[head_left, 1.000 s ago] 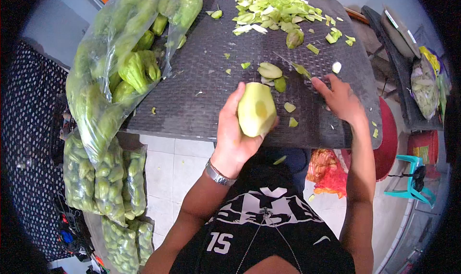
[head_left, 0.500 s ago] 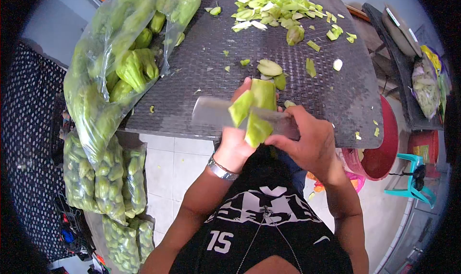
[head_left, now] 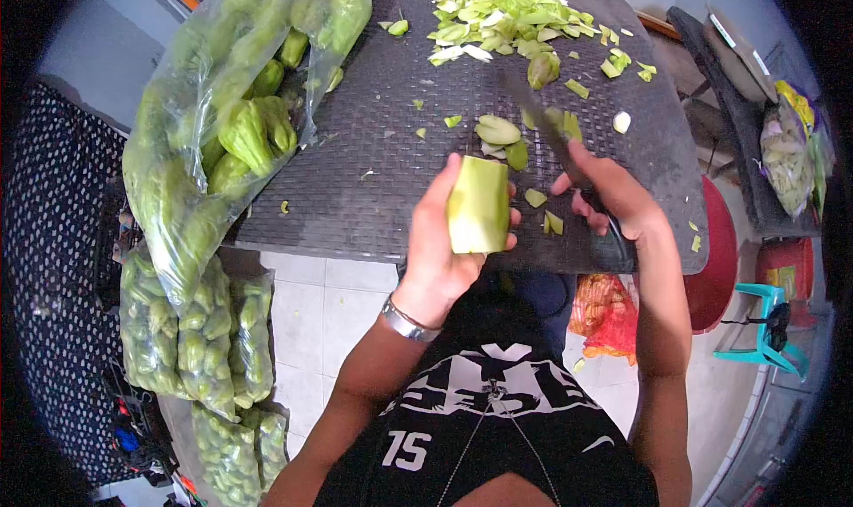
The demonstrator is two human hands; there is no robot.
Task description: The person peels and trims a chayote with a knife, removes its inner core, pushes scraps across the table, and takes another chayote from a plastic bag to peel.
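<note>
The left hand (head_left: 435, 236) is wrapping round a pale green chayote (head_left: 480, 205), thumb on one side and fingertips showing on the other, right by the table (head_left: 346, 205)'s near edge; the right hand (head_left: 619, 193) is curling round a knife (head_left: 553, 132), its blurred blade pointing up and away over the table. Peelings (head_left: 508, 14) are heaping up at the far side, strays lying between. Now the writing: the black shirt (head_left: 506, 425) is sporting a white 15 and a Nike swoosh, while the larger white letters are breaking up too much to read. Out right, a white strip (head_left: 730, 38) is showing, any print too small to tell. A clear bag (head_left: 164, 156) of chayotes is sprawling over the table's left side.
</note>
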